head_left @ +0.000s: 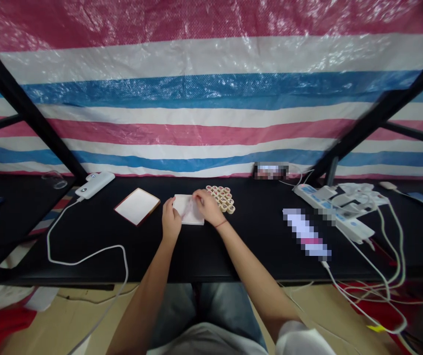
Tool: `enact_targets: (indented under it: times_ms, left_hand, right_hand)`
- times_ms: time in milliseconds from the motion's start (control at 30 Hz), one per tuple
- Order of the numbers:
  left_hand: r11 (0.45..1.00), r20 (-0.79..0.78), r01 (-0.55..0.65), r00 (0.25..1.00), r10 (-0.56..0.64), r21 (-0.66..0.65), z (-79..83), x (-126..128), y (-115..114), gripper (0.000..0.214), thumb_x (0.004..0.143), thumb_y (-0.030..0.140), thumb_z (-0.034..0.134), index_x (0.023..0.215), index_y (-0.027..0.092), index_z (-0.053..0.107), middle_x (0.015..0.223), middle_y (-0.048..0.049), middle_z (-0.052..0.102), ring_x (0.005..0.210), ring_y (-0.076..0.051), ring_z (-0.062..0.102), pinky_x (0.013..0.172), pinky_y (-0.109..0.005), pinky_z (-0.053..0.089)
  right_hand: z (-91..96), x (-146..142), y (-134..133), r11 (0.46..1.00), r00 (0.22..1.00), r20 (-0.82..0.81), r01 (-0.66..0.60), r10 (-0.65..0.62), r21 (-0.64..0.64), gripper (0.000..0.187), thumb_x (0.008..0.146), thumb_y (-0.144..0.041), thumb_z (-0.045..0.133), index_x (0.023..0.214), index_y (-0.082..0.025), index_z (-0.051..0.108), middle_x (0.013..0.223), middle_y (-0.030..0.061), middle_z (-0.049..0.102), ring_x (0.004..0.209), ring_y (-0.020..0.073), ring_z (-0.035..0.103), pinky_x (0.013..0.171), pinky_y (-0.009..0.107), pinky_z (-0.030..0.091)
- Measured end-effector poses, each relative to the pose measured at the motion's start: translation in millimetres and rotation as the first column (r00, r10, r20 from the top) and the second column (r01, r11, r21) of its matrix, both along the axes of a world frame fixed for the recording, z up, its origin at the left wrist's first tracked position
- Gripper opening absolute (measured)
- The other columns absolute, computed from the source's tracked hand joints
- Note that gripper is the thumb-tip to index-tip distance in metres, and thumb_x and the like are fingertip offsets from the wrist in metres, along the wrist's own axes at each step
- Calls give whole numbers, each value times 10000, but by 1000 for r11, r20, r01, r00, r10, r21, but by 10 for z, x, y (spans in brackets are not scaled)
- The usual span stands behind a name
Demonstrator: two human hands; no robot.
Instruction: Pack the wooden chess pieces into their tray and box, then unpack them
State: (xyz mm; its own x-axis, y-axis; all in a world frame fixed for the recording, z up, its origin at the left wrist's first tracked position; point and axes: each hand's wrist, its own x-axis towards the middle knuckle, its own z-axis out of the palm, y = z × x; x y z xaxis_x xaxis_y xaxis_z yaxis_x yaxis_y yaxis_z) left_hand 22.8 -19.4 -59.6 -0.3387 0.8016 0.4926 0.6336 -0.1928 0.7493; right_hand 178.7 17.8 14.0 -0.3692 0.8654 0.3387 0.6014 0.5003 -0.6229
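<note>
My left hand (172, 219) grips the left side of a shallow white square box (195, 218) on the black table. My right hand (207, 207) is closed in a pinch over the box's right half. From its fingertips a thin, see-through plastic film (188, 209) runs down across the box toward my left thumb. Just beyond my right hand stand round Chinese chess pieces (226, 199) in close rows, with red and dark characters; my hand hides some of them. To the left lies a white square lid (137, 205) with a reddish-brown edge, touched by neither hand.
A white power bank (95, 186) with a cable lies at the back left. On the right are a power strip (355, 228) with plugs and tangled cables, and a blurred phone (306, 233). Another blurred phone (271, 171) leans at the back by the striped sheet (181, 130).
</note>
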Motion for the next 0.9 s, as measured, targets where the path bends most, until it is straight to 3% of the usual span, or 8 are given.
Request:
enact_targets:
  times_ms: [67,133,233,333,500,600,733,900]
  left_hand:
    - [1000,-11,6,1000,-6,-5,3,4,-10,397,869,80,349,1190,167,566,1256,-124,568,1201,-205,542,1077,-382,426]
    - [1000,-30,8,1000,-9,-26,3,18,-15,366,881,95,359,1152,172,591,1252,-123,563,1197,-210,545,1073,-391,430]
    - [996,-97,0,995,-8,-86,4,50,-18,306,854,96,418,1036,180,649,1256,-122,550,1190,-242,545,1063,-422,438]
    - [992,-179,-6,984,-16,-124,9,74,-26,294,812,85,467,1004,178,669,1286,-126,527,1190,-273,537,1056,-447,439]
    - [992,-197,-14,980,-11,-124,12,68,-56,380,773,58,457,1092,167,632,1289,-135,530,1185,-278,538,1045,-448,446]
    - [994,-170,-11,985,-7,-110,7,64,-70,430,765,56,450,1151,181,593,1278,-129,539,1192,-270,535,1049,-448,440]
    - [996,-128,-5,992,-6,-86,8,68,-73,444,779,75,440,1193,184,555,1270,-131,547,1200,-267,528,1051,-453,432]
    - [997,-59,-17,998,13,-72,21,42,-52,400,838,125,406,1213,172,538,1225,-138,580,1168,-256,548,1049,-443,430]
  right_hand:
    - [47,240,-30,997,946,-324,-36,11,-71,163,911,-246,407,956,-196,556,933,55,615,757,161,625,702,297,491]
    - [78,463,-112,993,899,-438,-32,-23,-117,184,907,-342,463,1000,-210,552,950,42,619,682,138,624,633,276,497]
    - [92,602,-278,998,957,-289,19,-35,-58,149,899,-300,493,937,-206,602,912,38,655,722,144,617,682,279,495]
    - [72,435,-350,999,1000,14,-28,28,43,164,897,-187,471,914,-187,634,945,57,679,859,171,612,834,308,470]
    - [22,-88,-129,999,837,545,-40,50,-29,270,886,-156,481,1117,-115,615,1169,161,625,1109,252,539,946,361,395]
    - [-12,-287,12,998,816,579,33,8,-59,297,859,-174,517,1111,-49,612,1137,233,619,1085,314,549,916,431,392]
    - [-41,-378,72,994,830,558,82,-28,-72,257,854,-204,530,1031,-50,636,1081,233,644,1053,322,563,905,442,381]
    - [47,-115,47,992,901,429,100,-57,-77,246,863,-168,423,1004,-145,623,999,101,679,919,200,609,810,299,424]
